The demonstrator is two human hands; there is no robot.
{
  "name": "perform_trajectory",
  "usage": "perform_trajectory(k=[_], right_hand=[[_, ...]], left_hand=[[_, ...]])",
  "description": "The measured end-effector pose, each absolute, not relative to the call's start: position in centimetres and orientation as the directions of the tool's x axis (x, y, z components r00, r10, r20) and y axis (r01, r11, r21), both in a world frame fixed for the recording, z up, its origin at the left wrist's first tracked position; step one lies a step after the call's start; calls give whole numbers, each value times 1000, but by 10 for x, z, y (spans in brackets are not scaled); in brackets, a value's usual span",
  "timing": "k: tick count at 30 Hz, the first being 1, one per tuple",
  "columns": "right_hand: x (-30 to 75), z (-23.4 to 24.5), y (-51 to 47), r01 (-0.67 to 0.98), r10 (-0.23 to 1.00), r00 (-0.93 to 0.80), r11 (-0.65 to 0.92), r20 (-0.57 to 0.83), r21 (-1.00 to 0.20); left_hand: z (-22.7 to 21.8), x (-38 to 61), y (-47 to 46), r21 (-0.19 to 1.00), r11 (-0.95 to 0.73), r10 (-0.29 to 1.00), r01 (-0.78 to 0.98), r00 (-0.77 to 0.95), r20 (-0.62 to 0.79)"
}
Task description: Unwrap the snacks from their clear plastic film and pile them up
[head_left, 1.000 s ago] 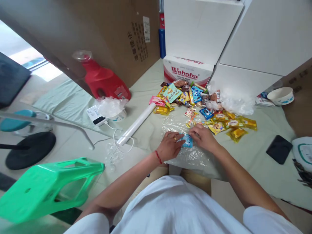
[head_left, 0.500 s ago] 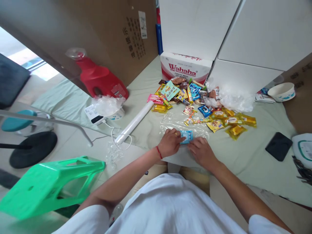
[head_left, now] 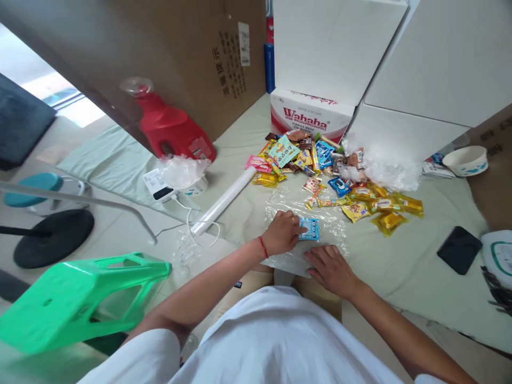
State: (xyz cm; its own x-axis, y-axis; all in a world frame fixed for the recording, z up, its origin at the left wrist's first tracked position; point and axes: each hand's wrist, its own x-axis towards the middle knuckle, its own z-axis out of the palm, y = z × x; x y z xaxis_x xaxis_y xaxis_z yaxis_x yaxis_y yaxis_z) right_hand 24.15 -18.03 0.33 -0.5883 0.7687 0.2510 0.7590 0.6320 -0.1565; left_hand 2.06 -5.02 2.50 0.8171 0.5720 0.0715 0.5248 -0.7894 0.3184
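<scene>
A small light-blue snack packet (head_left: pixel 311 229) lies on a clear plastic sheet (head_left: pixel 335 228) near the table's front edge. My left hand (head_left: pixel 282 233), with a red string at the wrist, grips the packet's left end, and one finger is stretched over its face. The other fingers are curled, and the thumb is hidden. Just below the packet, apart from it, my right hand (head_left: pixel 331 268) rests on the sheet with nothing held, its fingers stretched out. Behind the sheet lies a heap of wrapped snacks, among them a pale-green packet (head_left: pixel 284 151) and a yellow one (head_left: pixel 356 211).
A white roll (head_left: pixel 224 200) lies to the left, beside a cable, a power bank (head_left: pixel 158 185) and a red jug (head_left: pixel 176 128). A Wahaha carton (head_left: pixel 312 116) backs the heap. On the right are a black pouch (head_left: pixel 459 249) and a bowl (head_left: pixel 466 161). A green stool (head_left: pixel 80 298) stands lower left.
My right hand has let go of the packet's right side and drawn back toward me onto the sheet. The left hand stays at the packet. The view has shifted slightly.
</scene>
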Motion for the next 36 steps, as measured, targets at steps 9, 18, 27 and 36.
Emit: perform_trajectory(k=[9, 18, 27, 36], right_hand=[[238, -2, -160, 832, 790, -401, 526, 463, -178], [237, 16, -93, 799, 880, -455, 470, 132, -375], [239, 9, -78, 711, 895, -432, 413, 110, -569], [241, 12, -73, 665, 897, -436, 378, 76, -644]], left_hand=[[22, 24, -50, 311, -804, 566, 507, 812, 139], [31, 9, -33, 473, -772, 518, 425, 852, 80], [-13, -53, -93, 350, -829, 547, 436, 758, 354], [-9, -45, -47, 871, -107, 970, 479, 243, -14]])
